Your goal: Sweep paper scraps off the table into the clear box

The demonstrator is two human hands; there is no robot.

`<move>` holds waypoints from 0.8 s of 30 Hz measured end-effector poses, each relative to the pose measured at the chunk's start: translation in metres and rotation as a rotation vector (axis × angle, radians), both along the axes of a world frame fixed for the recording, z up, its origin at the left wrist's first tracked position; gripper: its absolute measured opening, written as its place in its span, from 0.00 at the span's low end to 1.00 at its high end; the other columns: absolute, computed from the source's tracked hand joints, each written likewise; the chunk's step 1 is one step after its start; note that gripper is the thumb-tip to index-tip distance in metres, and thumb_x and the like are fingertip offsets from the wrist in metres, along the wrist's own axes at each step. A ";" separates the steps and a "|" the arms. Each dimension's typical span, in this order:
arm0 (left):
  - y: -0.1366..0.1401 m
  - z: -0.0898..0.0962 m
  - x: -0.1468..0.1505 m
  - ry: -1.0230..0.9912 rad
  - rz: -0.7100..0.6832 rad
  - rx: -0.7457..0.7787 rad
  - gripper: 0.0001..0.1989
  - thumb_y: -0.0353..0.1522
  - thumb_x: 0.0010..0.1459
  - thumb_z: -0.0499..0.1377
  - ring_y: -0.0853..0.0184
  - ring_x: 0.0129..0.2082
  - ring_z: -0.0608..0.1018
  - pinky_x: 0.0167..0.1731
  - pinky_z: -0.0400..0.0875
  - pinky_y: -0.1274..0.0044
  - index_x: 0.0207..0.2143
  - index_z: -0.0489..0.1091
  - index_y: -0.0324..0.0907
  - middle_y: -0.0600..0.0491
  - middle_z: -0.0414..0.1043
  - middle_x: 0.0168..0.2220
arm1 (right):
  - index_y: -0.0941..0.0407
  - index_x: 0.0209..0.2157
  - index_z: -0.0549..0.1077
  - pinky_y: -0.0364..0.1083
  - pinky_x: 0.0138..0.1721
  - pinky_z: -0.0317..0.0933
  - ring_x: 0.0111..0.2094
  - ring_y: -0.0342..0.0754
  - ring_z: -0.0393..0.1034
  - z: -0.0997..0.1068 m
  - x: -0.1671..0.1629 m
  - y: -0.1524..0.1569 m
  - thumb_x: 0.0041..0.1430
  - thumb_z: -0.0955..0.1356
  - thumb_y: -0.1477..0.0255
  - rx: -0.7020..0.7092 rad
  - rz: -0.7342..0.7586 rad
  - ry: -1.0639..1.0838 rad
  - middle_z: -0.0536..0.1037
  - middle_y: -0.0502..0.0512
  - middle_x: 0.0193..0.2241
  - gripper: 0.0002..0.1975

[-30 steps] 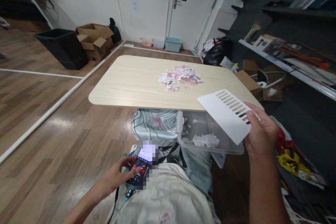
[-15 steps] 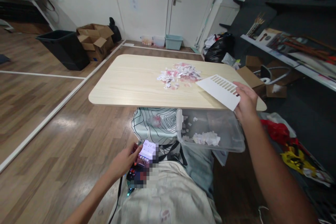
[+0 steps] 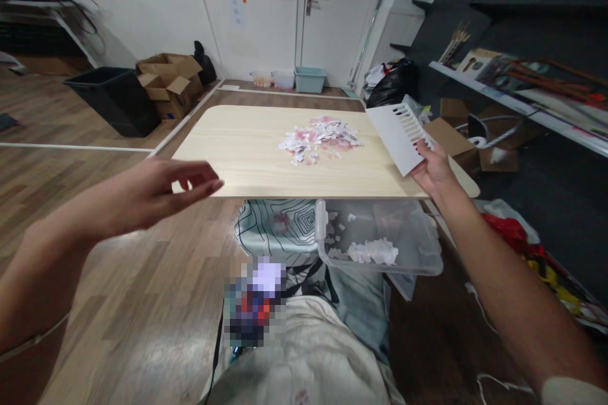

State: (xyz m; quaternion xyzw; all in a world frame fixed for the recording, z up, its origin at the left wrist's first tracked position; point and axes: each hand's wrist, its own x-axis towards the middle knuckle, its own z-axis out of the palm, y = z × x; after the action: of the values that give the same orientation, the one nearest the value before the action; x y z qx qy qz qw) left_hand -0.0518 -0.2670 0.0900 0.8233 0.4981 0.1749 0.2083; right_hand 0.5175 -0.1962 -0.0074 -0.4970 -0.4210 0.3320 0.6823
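My right hand (image 3: 433, 168) grips a white card with a row of slots (image 3: 392, 139) by its lower right edge, tilted above the right side of the pale wooden table (image 3: 228, 152). My left hand (image 3: 161, 193) hovers at the table's near left corner, fingers loosely bent and apart, holding nothing. A heap of small white and pinkish paper scraps (image 3: 327, 136) lies on the tabletop. Below the near edge, a clear plastic tub (image 3: 408, 259) contains more scraps. On my lap lies a phone (image 3: 256, 300), mostly blurred out by pixelation.
A patterned pale-blue cushioned seat (image 3: 270, 234) shows under the table. Left on the floor stand a black bin (image 3: 114, 101) and cardboard boxes (image 3: 171, 79). A shelf (image 3: 532, 111) with tools and an opened carton (image 3: 460, 139) are at the right.
My left hand has left the phone and risen to the table's left corner. My right hand has lifted and turned the slotted card, still holding it.
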 end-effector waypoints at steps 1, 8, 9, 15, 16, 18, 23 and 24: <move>0.016 0.000 0.001 0.023 -0.026 0.038 0.26 0.59 0.61 0.57 0.63 0.27 0.78 0.29 0.72 0.71 0.35 0.82 0.50 0.52 0.79 0.30 | 0.48 0.38 0.77 0.50 0.45 0.81 0.45 0.54 0.83 0.000 0.000 0.000 0.46 0.84 0.57 -0.007 0.013 -0.002 0.85 0.52 0.39 0.22; 0.144 -0.065 0.001 0.183 0.150 0.155 0.27 0.45 0.65 0.51 0.52 0.54 0.80 0.58 0.75 0.63 0.53 0.76 0.35 0.35 0.79 0.55 | 0.50 0.42 0.80 0.44 0.33 0.78 0.33 0.47 0.79 -0.005 0.009 -0.005 0.48 0.84 0.64 -0.168 0.025 -0.027 0.84 0.50 0.34 0.21; 0.157 -0.075 0.003 0.238 0.187 0.121 0.28 0.45 0.66 0.50 0.50 0.58 0.79 0.61 0.74 0.63 0.54 0.76 0.35 0.34 0.78 0.57 | 0.49 0.44 0.80 0.44 0.32 0.77 0.32 0.47 0.79 -0.005 0.009 -0.005 0.47 0.85 0.64 -0.168 0.033 -0.032 0.84 0.49 0.33 0.23; 0.172 -0.111 0.031 0.387 0.370 0.198 0.36 0.53 0.72 0.41 0.38 0.69 0.69 0.67 0.64 0.47 0.62 0.72 0.38 0.31 0.70 0.68 | 0.48 0.48 0.78 0.48 0.38 0.80 0.35 0.52 0.82 -0.003 -0.004 -0.008 0.42 0.86 0.56 -0.112 0.057 -0.059 0.84 0.48 0.33 0.32; 0.168 -0.113 0.033 0.387 0.368 0.206 0.37 0.53 0.72 0.40 0.38 0.70 0.69 0.67 0.64 0.47 0.63 0.71 0.39 0.31 0.70 0.68 | 0.49 0.47 0.78 0.50 0.39 0.80 0.36 0.53 0.83 -0.003 -0.006 -0.008 0.41 0.86 0.55 -0.108 0.053 -0.062 0.84 0.49 0.33 0.32; 0.161 -0.113 0.035 0.388 0.345 0.200 0.36 0.53 0.72 0.41 0.39 0.70 0.69 0.67 0.63 0.49 0.64 0.71 0.40 0.32 0.70 0.69 | 0.49 0.45 0.78 0.52 0.39 0.80 0.36 0.55 0.84 -0.003 -0.009 -0.008 0.40 0.86 0.55 -0.117 0.034 -0.078 0.85 0.50 0.32 0.32; 0.157 -0.109 0.033 0.359 0.341 0.186 0.35 0.52 0.71 0.42 0.41 0.70 0.69 0.68 0.63 0.51 0.63 0.71 0.40 0.33 0.69 0.70 | 0.50 0.43 0.78 0.50 0.35 0.77 0.33 0.54 0.82 -0.003 -0.014 -0.007 0.36 0.85 0.57 -0.131 -0.022 -0.156 0.84 0.50 0.30 0.32; 0.158 -0.109 0.033 0.343 0.349 0.190 0.35 0.52 0.71 0.43 0.41 0.71 0.68 0.69 0.62 0.51 0.63 0.72 0.40 0.34 0.69 0.70 | 0.51 0.43 0.78 0.49 0.34 0.76 0.33 0.53 0.81 -0.004 -0.014 -0.006 0.34 0.85 0.57 -0.129 -0.025 -0.170 0.84 0.50 0.30 0.33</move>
State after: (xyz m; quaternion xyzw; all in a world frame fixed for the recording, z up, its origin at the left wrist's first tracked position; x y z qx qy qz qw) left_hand -0.0185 -0.1092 -0.0185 0.7585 0.6419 0.1119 0.0092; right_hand 0.5033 -0.2027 -0.0111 -0.5715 -0.4490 0.3065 0.6146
